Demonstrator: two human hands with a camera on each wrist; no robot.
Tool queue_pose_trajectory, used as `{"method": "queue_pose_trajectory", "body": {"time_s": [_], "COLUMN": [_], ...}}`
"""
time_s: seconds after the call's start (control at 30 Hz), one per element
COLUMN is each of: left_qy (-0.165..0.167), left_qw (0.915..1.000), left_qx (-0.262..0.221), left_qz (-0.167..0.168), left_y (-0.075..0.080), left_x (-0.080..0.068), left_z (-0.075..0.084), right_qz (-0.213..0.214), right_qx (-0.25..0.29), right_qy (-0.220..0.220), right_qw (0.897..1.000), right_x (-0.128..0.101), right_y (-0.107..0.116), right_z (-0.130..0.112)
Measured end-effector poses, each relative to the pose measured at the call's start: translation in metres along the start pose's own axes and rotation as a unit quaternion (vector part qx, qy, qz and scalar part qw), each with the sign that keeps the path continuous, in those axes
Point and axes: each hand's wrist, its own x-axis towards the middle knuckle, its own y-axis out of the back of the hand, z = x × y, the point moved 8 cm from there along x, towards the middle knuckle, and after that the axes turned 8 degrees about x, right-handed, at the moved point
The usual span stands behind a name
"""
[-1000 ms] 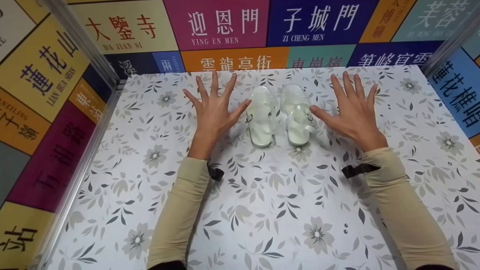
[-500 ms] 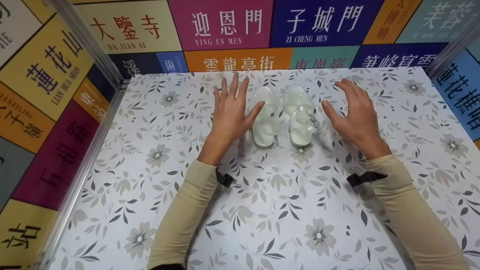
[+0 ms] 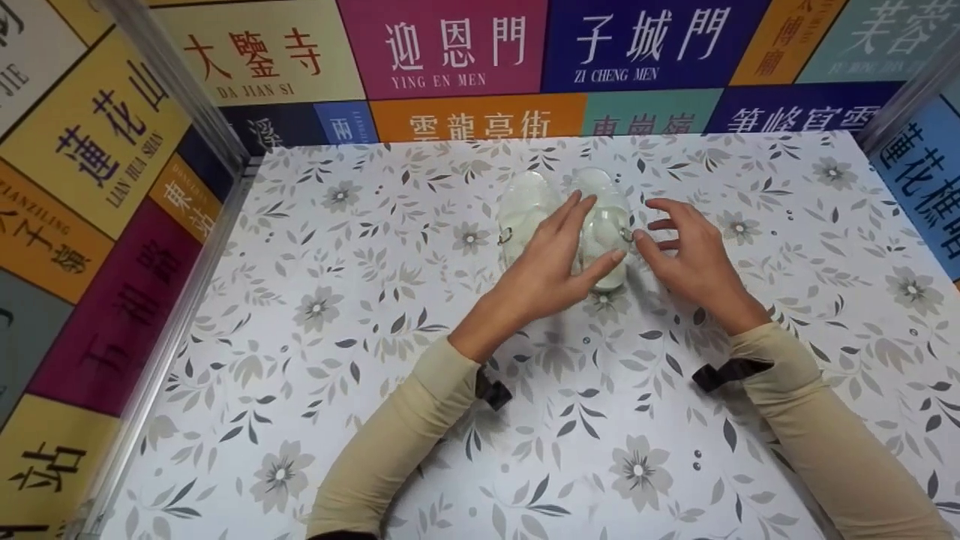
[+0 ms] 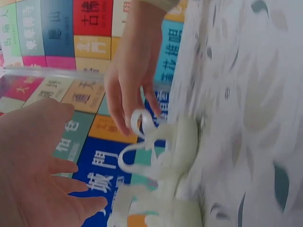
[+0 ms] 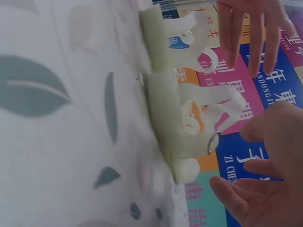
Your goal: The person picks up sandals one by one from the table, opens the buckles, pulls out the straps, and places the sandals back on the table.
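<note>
Two pale green, see-through sandals lie side by side on a flower-patterned surface, toes away from me. My left hand (image 3: 546, 274) reaches across above them, partly hiding the left sandal (image 3: 527, 196); its fingers and thumb are spread, holding nothing. Beside the right sandal (image 3: 600, 182) is my right hand (image 3: 694, 259), fingers lightly bent, thumb tip right by the metal buckle (image 3: 627, 235). In the right wrist view, a gap shows between that hand's fingers (image 5: 232, 196) and the sandal's buckle. Loose strap loops (image 4: 132, 161) stand up from the right sandal in the left wrist view.
The white covering (image 3: 555, 450) with grey leaves and flowers spans the tabletop. Coloured panels (image 3: 450, 45) with Chinese lettering rise behind it, and similar panels (image 3: 97, 150) stand at the left, with a clear edge strip (image 3: 172, 360) between.
My left hand has moved right, from beside the left sandal to over the pair. My right hand has come nearer the right sandal, its fingers bending more. The sandals remain in place.
</note>
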Motion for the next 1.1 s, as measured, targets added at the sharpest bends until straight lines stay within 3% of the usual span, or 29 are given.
{"method": "queue_pose_trajectory", "body": {"time_s": [0.13,0.4,0.57,0.83,1.1], "left_qy": [-0.005,0.009,0.045,0.101,0.091], "left_qw": [0.9992,0.9942,0.99,0.9832,0.9865], "left_qx": [-0.01,-0.001,-0.018,-0.064,-0.1], "left_qz": [-0.04,-0.107,-0.133,-0.138,-0.093], "left_y": [-0.016,-0.04,-0.059,-0.078,-0.081], "left_x": [0.002,0.0,-0.003,-0.002,0.003], "left_z": [0.01,0.013,0.009,-0.009,-0.015], "right_qz": [-0.026,-0.08,-0.094,-0.097,-0.106], "right_qx": [0.016,0.064,0.094,0.155,0.163], "right_qy": [-0.025,-0.089,-0.121,-0.156,-0.117], "right_qw": [0.999,0.991,0.984,0.971,0.974], "right_x": [-0.002,-0.005,-0.007,-0.007,-0.006], "right_y": [-0.012,-0.028,-0.027,-0.031,-0.034], "right_z": [0.006,0.018,0.026,0.042,0.043]}}
